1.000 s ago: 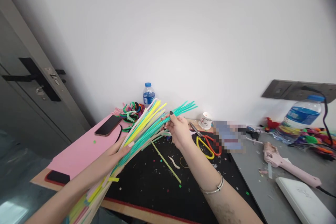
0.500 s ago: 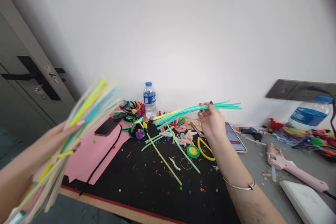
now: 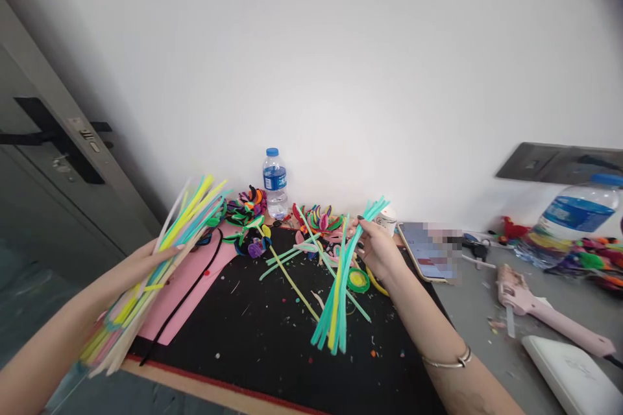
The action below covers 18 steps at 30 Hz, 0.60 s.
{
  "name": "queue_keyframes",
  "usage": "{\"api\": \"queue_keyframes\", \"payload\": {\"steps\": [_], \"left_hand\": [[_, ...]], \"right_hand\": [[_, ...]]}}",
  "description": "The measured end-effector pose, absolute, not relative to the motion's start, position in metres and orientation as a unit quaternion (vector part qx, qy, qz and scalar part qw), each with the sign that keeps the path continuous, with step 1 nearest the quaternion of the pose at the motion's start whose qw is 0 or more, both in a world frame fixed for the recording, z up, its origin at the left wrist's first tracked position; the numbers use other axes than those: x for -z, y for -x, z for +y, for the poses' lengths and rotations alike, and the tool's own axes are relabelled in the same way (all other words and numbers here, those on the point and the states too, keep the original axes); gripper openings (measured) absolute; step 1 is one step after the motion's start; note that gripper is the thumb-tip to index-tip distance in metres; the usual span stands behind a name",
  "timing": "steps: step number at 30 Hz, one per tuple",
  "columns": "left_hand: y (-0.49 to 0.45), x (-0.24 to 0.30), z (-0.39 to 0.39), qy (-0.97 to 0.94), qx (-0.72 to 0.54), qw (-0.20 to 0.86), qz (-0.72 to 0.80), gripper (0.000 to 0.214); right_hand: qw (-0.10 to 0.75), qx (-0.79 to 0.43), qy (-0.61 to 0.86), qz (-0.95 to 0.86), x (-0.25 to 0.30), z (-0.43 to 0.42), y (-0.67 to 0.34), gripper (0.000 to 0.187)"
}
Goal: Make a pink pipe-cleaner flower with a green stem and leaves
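Note:
My left hand (image 3: 153, 258) is wrapped round a thick bundle of pipe cleaners (image 3: 127, 314) in yellow, cream, blue and pink, held slanting over the table's left edge. Pinched in my right hand (image 3: 377, 243) is a smaller bunch of turquoise pipe cleaners (image 3: 343, 279) with a yellow one among them; its lower ends fan out above the black mat (image 3: 263, 343). Beneath and beside that bunch lie a pale yellow-green pipe cleaner (image 3: 292, 277) and a few loose turquoise ones. A green and yellow coil (image 3: 358, 280) rests close to my right hand.
Colourful pipe-cleaner flowers (image 3: 246, 204) and a water bottle (image 3: 275, 185) stand along the wall. Pink sheets (image 3: 182, 298) lie at left under a black pipe cleaner. At right are a phone (image 3: 421, 249), a pink glue gun (image 3: 549, 314), a white box (image 3: 569, 369) and a large bottle (image 3: 567, 224).
My right hand has swung the turquoise bunch from nearly level to steeply slanted, its free ends now lower and nearer. My left hand has shifted right with the bundle, whose tips moved lower.

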<state>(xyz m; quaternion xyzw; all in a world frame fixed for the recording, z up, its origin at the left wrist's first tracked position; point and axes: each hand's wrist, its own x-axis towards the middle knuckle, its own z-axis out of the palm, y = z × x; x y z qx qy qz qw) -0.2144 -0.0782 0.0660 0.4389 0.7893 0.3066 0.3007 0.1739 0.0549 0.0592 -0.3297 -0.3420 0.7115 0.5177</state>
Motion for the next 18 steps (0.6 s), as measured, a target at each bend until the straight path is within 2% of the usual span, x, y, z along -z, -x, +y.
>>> {"api": "queue_keyframes", "payload": {"steps": [2, 6, 8, 12, 16, 18], "left_hand": [[0.217, -0.060, -0.074, -0.450, -0.310, 0.313, 0.777, 0.051], [0.223, -0.061, -0.072, -0.484, -0.346, 0.236, 0.768, 0.046], [0.229, -0.070, -0.076, -0.456, -0.357, 0.262, 0.772, 0.045], [0.247, -0.097, -0.087, -0.268, -0.379, 0.338, 0.819, 0.042], [0.260, -0.117, -0.090, -0.223, -0.376, 0.396, 0.807, 0.039], [0.263, -0.119, -0.086, -0.229, -0.344, 0.387, 0.824, 0.036]], "right_hand": [[0.516, -0.712, 0.328, -0.345, -0.053, 0.056, -0.173, 0.010], [0.515, -0.704, 0.344, -0.348, -0.044, 0.057, -0.171, 0.011], [0.517, -0.699, 0.350, -0.349, -0.042, 0.056, -0.170, 0.011], [0.515, -0.703, 0.343, -0.351, -0.040, 0.056, -0.171, 0.010], [0.511, -0.712, 0.328, -0.353, -0.040, 0.056, -0.172, 0.010], [0.509, -0.716, 0.320, -0.355, -0.038, 0.057, -0.172, 0.011]]}}
